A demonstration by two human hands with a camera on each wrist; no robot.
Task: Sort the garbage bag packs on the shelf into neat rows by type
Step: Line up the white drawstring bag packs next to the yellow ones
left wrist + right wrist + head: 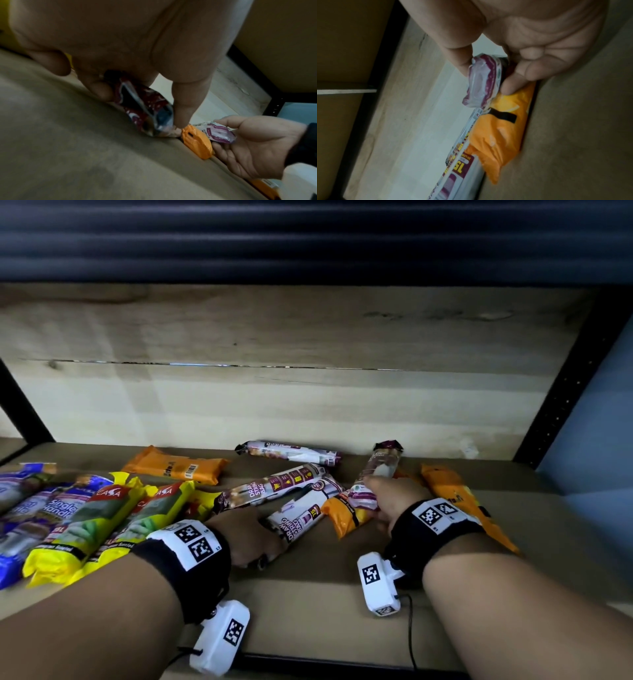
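My left hand grips the near end of a white and maroon drawstring bag pack lying on the shelf; in the left wrist view my thumb and fingers pinch its crimped end. My right hand holds the near end of a purple and white pack, which points at the back wall. That pack's end sits between my thumb and fingers, over an orange pack.
Two more drawstring packs lie behind. Orange packs rest at back left and far right. Yellow packs and blue packs fill the left. The brown shelf board ends at a black upright.
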